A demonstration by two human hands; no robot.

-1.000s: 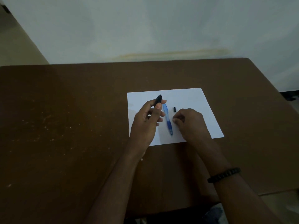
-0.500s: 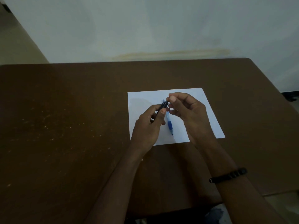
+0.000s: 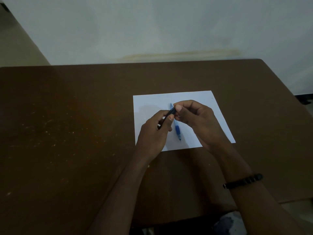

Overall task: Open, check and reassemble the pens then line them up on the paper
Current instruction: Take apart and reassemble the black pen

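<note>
Head view: both hands working one black pen above the paper.

Left hand (image 3: pixel 155 131) curled round the black pen (image 3: pixel 169 114), barrel angled up toward the right, lower end hidden in the fist. Right hand (image 3: pixel 196 116) pinching the upper tip of the same pen between thumb and fingers; cannot tell whether a separate small part sits in that pinch. Blue pen (image 3: pixel 177 128) flat on the white paper (image 3: pixel 149 102), pointing roughly away from the person, its upper half partly covered by the hands. Paper flat on the brown counter (image 3: pixel 67 124), right of centre. Black beaded bracelet (image 3: pixel 243 181) on the right wrist. Pale wall (image 3: pixel 152 28) behind the counter.
</note>
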